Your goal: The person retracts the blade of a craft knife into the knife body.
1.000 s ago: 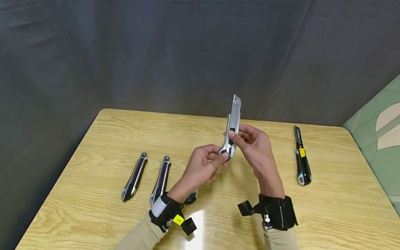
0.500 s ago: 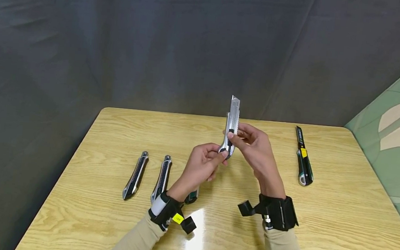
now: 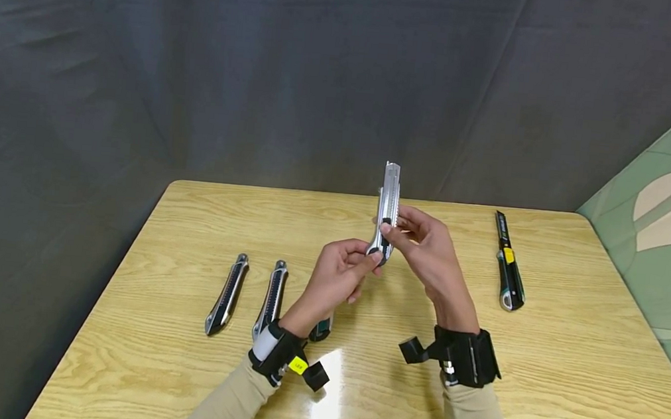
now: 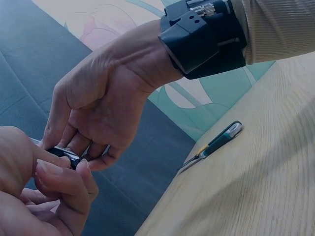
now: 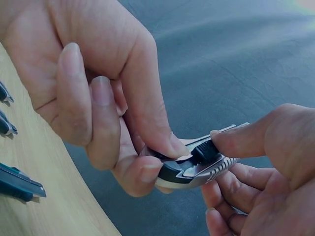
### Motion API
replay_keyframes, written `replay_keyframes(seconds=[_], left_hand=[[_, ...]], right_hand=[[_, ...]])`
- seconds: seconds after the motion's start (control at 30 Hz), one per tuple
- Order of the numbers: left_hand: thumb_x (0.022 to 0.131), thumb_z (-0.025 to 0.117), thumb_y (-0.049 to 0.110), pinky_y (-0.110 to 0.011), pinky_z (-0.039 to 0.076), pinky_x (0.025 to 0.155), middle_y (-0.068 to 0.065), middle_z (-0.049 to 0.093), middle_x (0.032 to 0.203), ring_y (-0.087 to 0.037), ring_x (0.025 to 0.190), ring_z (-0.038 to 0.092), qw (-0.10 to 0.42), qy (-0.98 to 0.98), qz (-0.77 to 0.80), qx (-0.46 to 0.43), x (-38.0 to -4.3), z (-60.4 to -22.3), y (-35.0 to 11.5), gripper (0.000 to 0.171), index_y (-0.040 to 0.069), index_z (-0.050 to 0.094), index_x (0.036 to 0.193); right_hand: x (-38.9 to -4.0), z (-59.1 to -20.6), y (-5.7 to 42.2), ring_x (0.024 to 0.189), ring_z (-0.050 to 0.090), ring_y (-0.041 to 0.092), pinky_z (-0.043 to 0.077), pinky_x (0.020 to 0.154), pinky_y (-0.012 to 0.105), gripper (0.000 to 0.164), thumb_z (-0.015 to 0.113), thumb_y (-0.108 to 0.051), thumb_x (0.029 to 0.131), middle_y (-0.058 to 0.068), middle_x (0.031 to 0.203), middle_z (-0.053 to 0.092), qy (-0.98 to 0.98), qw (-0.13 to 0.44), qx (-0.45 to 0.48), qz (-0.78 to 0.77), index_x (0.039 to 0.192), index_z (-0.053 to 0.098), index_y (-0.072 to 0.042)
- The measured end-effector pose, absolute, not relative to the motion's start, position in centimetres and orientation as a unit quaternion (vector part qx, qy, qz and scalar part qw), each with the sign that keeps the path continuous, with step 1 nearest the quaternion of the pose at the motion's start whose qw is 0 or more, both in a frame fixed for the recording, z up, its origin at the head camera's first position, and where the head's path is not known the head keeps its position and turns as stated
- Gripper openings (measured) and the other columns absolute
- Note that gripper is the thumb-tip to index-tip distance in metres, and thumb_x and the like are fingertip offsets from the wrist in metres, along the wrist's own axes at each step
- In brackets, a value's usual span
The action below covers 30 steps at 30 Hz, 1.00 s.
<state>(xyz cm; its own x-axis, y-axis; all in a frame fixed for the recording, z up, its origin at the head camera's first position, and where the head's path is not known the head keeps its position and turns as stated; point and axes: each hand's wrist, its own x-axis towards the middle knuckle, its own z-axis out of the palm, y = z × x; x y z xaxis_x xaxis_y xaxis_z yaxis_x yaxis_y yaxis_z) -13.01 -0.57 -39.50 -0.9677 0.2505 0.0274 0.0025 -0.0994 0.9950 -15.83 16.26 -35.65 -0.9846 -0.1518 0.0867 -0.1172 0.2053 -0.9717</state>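
In the head view, the silver cutter [image 3: 390, 198] is held up above the wooden table [image 3: 190, 223] by both hands: the left hand [image 3: 337, 275] pinches its lower end, and the right hand [image 3: 430, 248] pinches its middle part. In the left wrist view, the two hands are close together with bent fingers, which hide most of the cutter, while a green and black cutter [image 4: 221, 139] lies well apart on the table. In the right wrist view, the right thumb touches the black slider [image 5: 205, 152], and the left thumb presses upon the handle's end.
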Motion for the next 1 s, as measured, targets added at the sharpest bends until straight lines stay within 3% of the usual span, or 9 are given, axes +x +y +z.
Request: replay_keyframes(seconds=[0.23,1.0], left_hand=[[0.099,0.063,0.018,-0.031,0.031,0.036,-0.002,0.069,0.078,-0.01,0.038,0.038,0.08,0.663,0.738,0.097,-12.98,-39.54,-0.49,0.018,0.002,0.067,0.105],[0.098,0.064,0.02,-0.023,0.031,0.035,-0.002,0.071,0.078,-0.008,0.037,0.037,0.085,0.66,0.741,0.09,-13.24,-39.46,-0.61,0.021,0.001,0.067,0.107]], right_hand=[[-15.73,-35.6,16.45,0.099,0.06,0.024,0.047,0.082,0.029,0.043,0.068,-0.024,0.096,0.012,0.124,0.07,0.785,0.019,-0.094,-0.612,0.137,0.059,-0.016],[-15.56,-35.47,16.51,0.098,0.06,0.025,0.049,0.08,0.032,0.046,0.068,-0.02,0.095,0.009,0.123,0.068,0.79,0.031,-0.106,-0.603,0.14,0.056,-0.02]])
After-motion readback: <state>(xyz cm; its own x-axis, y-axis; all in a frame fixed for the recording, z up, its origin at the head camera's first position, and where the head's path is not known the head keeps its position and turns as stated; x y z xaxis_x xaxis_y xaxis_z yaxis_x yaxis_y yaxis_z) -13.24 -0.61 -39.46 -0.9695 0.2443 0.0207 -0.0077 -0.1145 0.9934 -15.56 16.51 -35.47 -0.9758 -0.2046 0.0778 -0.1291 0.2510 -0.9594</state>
